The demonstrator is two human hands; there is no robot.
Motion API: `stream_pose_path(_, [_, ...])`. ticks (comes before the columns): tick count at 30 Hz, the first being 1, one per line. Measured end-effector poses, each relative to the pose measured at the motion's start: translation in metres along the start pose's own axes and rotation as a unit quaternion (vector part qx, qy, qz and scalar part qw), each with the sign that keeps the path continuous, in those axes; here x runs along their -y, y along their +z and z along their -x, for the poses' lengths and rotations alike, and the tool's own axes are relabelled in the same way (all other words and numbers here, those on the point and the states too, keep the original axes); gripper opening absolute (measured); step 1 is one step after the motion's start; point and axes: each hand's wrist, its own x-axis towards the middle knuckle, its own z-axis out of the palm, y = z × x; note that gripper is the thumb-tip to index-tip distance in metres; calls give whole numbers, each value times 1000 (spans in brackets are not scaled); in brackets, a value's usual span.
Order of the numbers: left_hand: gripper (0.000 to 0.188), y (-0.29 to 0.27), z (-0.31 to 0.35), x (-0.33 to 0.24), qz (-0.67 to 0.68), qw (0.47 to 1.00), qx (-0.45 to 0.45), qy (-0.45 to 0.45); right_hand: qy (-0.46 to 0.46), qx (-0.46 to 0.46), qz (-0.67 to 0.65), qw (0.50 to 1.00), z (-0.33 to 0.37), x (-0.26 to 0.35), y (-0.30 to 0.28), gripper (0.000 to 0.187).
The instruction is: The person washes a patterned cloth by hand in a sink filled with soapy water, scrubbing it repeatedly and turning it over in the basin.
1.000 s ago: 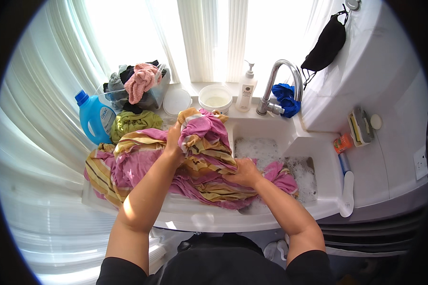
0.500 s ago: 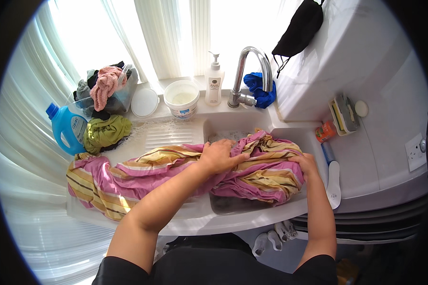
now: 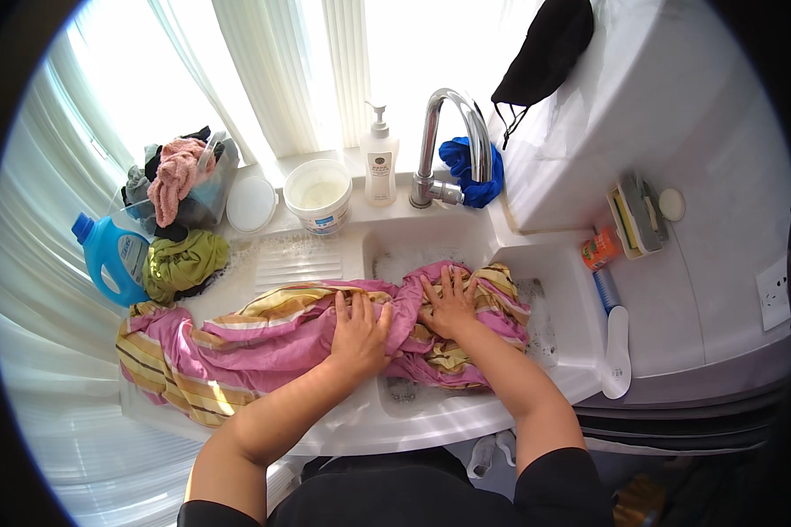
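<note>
A large wet-looking cloth point(image 3: 264, 347), pink with yellow, brown and white stripes, stretches from the ridged washboard side of the white sink point(image 3: 580, 351) into its basin. My left hand point(image 3: 360, 335) rests on the pink middle of the cloth, fingers spread. Further right, my right hand point(image 3: 451, 307) presses on the bunched end over the basin, its fingers also spread and flat. Between my hands the cloth rises in a thick fold. Suds and water show in the basin around the bunched end.
Behind the basin stand a chrome faucet point(image 3: 429, 145), a pump bottle point(image 3: 380, 162) and a white tub point(image 3: 318, 198). At left are a blue detergent jug point(image 3: 114, 263), a green cloth point(image 3: 185, 263) and a bin of clothes point(image 3: 180, 180). A white-handled brush point(image 3: 617, 351) lies at right.
My right hand has let go of the cloth's right edge and moved left onto the bunch. My left hand has shifted left and nearer. The bunched end has drawn left, uncovering the basin's right side.
</note>
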Motion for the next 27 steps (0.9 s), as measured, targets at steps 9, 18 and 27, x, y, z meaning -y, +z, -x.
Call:
stream_pose_path(9, [62,47,-74,-49,-159,956,247,-7,-10,173,24,985,-64,25,63,68])
stream_pose_path(18, [103,38,-119,-25,2,964,266,-6,-11,109,-2,994,-97,-13,6,57])
stream_pose_path(27, [118,7,-84,-19,-56,965,251,41,64,160,44,984,-90,-15,58,39])
